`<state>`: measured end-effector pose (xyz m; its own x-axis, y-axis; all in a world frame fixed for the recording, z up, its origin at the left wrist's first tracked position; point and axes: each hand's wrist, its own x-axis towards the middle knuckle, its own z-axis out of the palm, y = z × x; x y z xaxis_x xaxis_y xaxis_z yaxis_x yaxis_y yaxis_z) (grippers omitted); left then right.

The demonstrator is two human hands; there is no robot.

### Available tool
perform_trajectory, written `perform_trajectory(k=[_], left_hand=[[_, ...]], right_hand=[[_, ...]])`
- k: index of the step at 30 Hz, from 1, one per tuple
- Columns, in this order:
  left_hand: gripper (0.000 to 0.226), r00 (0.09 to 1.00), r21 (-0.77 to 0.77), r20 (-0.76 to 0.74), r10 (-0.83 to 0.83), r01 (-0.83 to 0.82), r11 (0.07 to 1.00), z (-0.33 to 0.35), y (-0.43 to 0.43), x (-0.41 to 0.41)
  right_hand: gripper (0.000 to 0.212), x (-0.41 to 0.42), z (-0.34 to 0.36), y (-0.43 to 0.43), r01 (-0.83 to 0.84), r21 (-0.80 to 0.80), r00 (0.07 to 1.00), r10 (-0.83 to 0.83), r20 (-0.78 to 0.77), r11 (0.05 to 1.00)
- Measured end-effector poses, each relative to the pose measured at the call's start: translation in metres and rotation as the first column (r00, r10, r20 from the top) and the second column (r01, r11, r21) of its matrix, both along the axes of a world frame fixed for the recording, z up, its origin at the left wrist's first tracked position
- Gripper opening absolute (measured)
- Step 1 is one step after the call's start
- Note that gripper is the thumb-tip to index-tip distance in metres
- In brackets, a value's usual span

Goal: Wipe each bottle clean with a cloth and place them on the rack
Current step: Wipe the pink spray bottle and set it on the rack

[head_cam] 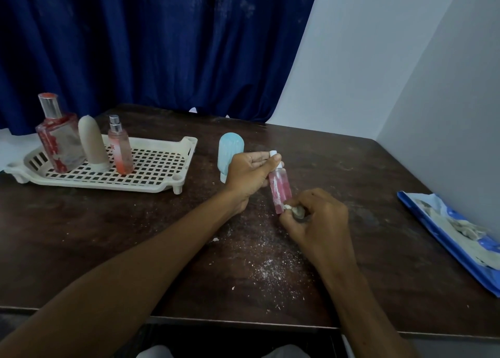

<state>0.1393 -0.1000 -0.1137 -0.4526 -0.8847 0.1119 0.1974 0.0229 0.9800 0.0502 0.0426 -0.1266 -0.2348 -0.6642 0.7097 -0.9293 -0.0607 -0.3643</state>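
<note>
Gripped near its white cap by the curled fingers and thumb of the left hand, the small pink bottle is held just above the table near its middle, tilted with its base toward 5 o'clock. At that base, the right hand pinches a small grubby wad of cloth between thumb and bent fingers and presses it against the bottle's lower end.

Just behind the left hand, at 10 o'clock from the pink bottle, a pale blue bottle stands on its white cap. White flecks dust the dark tabletop at 6 o'clock.

Farther out at 9 o'clock sits the cream slotted rack. Three bottles stand upright along its left end: a large square bottle with red smears, a beige rounded bottle and a slim pink spray bottle.

At 4 o'clock, by the table's right edge, lies a blue packet with greyish cloth on top. A dark blue curtain hangs behind the table.
</note>
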Motion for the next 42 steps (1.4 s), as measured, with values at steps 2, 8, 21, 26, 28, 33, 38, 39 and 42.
perform_trajectory(k=[2, 8, 21, 26, 28, 33, 38, 39, 42], left_hand=[[0.037, 1.000, -0.003, 0.005, -0.002, 0.002, 1.000, -0.0004, -0.0009, 0.0004], [0.036, 0.999, 0.010, -0.015, -0.040, 0.040, 0.999, 0.0006, 0.0006, 0.0003], [0.029, 0.986, 0.056, -0.087, -0.145, 0.150, 0.987, 0.0031, -0.0006, 0.0040], [0.028, 0.982, 0.059, -0.103, -0.160, 0.167, 0.984, 0.0026, -0.0007, 0.0043], [0.028, 0.980, 0.074, -0.118, -0.162, 0.172, 0.982, 0.0030, -0.0002, 0.0039], [0.026, 0.974, 0.073, -0.155, -0.168, 0.181, 0.981, 0.0034, 0.0005, 0.0041], [0.028, 0.969, 0.069, -0.158, -0.189, 0.201, 0.977, 0.0027, 0.0006, 0.0028], [0.027, 0.968, 0.071, -0.160, -0.191, 0.205, 0.976, 0.0029, 0.0003, 0.0032], [0.027, 0.965, 0.079, -0.178, -0.193, 0.209, 0.975, 0.0035, -0.0002, 0.0034]], right_hand=[[0.020, -0.0024, 0.0006, 0.0016, 0.035, -0.014, 0.999, -0.034, 0.030, 0.999], [0.014, -0.0016, 0.0024, 0.0008, -0.015, -0.023, 0.998, 0.017, 0.064, 1.000], [0.009, 0.0014, 0.0047, 0.0049, -0.039, 0.006, 0.985, 0.038, 0.167, 0.999], [0.009, -0.0010, 0.0059, 0.0024, -0.010, 0.010, 0.982, 0.008, 0.187, 1.000], [0.010, 0.0022, 0.0062, 0.0022, -0.043, -0.012, 0.983, 0.044, 0.180, 0.999], [0.010, -0.0006, 0.0042, 0.0032, -0.014, -0.012, 0.981, 0.016, 0.195, 1.000], [0.009, 0.0026, 0.0043, -0.0016, -0.037, -0.033, 0.989, 0.042, 0.145, 0.999], [0.009, 0.0027, 0.0036, -0.0002, -0.039, -0.026, 0.989, 0.042, 0.140, 0.999], [0.008, -0.0014, 0.0040, 0.0033, 0.010, -0.013, 0.986, -0.008, 0.167, 1.000]])
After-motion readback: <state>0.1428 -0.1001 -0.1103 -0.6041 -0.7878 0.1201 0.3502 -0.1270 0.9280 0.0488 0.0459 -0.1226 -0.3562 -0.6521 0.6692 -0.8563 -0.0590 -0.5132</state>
